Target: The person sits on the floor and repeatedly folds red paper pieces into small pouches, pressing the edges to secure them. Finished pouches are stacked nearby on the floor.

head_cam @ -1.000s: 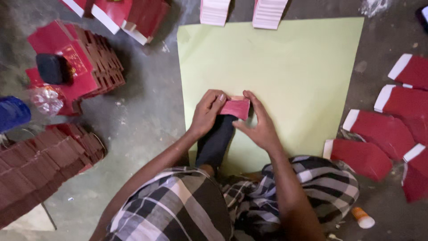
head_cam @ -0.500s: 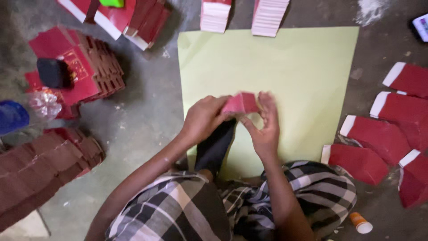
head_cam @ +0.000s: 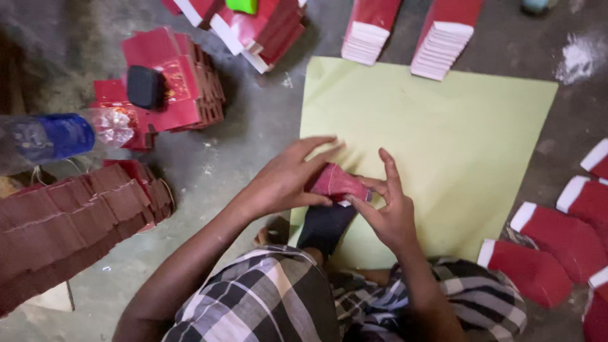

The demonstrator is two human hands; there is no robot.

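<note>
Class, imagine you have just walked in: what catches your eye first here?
First, the two hands, left hand and right hand, pinching a small red folded paper over a pale green sheet on the floor. Then the red paper stacks all around it.

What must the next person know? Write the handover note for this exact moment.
Left hand: grips the red paper piece from its left side.
Right hand: pinches its right edge.
The piece sits above a dark block on the green sheet.
Likely done: two stacks of red-and-white pieces at the sheet's far edge.
Likely left: flat red pieces on the floor at right.
</note>
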